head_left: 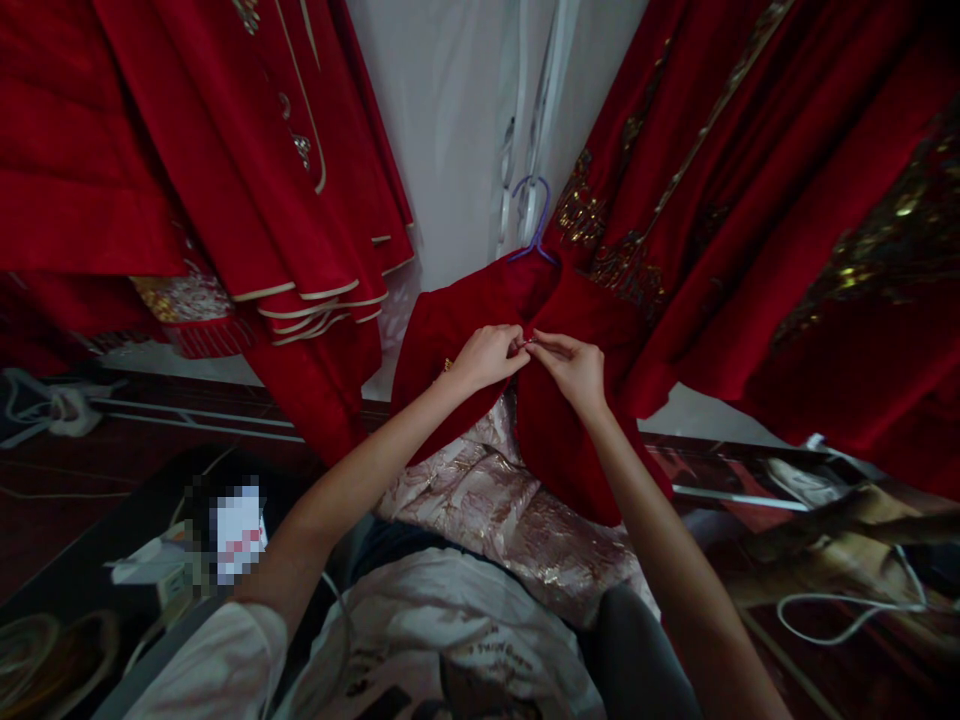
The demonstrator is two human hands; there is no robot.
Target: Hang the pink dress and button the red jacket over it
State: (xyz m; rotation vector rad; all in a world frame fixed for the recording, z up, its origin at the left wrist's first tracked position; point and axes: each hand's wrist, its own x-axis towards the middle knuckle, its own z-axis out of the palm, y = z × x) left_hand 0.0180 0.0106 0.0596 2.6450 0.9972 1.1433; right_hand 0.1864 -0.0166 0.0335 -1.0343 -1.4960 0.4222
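Observation:
A short red jacket (450, 310) hangs on a purple hanger (537, 235) in front of me, its lower part lying over a shiny pink brocade cloth (525, 510) across my lap. At the top of the jacket's front opening, my left hand (491, 357) pinches the jacket's edge. My right hand (576, 372) meets it there, with thumb and fingers pressed together on the other front edge. Between the fingertips shows a small red, shiny bit (530, 341), too small to name. Gold trim (448, 366) peeks out beside my left wrist.
Long red garments (300, 200) with pale piping hang at the left, and red garments with gold sequins (847, 270) hang at the right. A dark table (90, 560) at lower left bears a white plug block (154, 565). A white cable (847, 605) lies at lower right.

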